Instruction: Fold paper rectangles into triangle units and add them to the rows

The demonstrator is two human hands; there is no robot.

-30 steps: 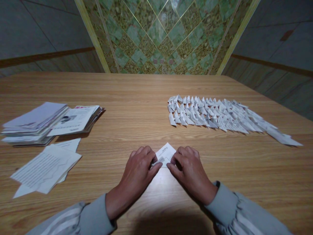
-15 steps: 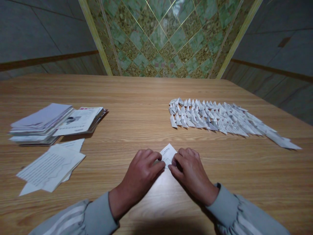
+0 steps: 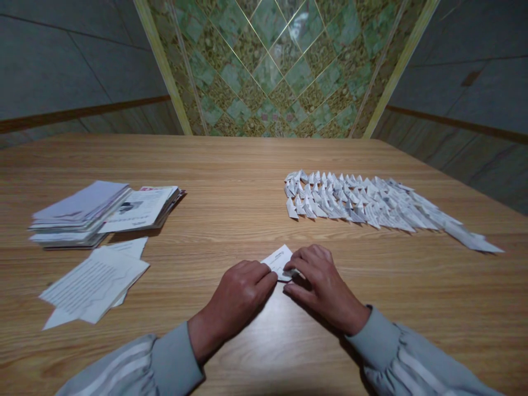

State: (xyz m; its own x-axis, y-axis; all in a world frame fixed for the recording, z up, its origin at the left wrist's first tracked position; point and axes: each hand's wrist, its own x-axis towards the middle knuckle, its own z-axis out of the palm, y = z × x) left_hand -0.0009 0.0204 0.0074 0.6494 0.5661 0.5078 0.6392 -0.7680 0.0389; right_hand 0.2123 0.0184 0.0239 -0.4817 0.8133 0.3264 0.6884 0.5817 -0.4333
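Observation:
A small folded piece of white paper point(image 3: 277, 260) with faint print lies near the middle of the table, between my two hands. Its left side is pinched by my left hand point(image 3: 243, 289), fingers closed together over the edge. My right hand point(image 3: 319, 283) has its curled fingers on the paper's right side, with the thumb low beside the near edge. Part of the paper is hidden under the fingers of both hands.
Rows of folded paper pieces point(image 3: 350, 198) stand nested to the right, trailing toward the right edge. On the left are a stack of papers point(image 3: 80, 206), a printed booklet point(image 3: 142, 212) and loose printed sheets point(image 3: 94, 283). A tiled wall point(image 3: 268, 71) rises behind the wooden table point(image 3: 231, 165).
The paper has turned and now shows a longer, slanted edge to the left. My right fingers have shifted over its right side. The whole view has shifted slightly.

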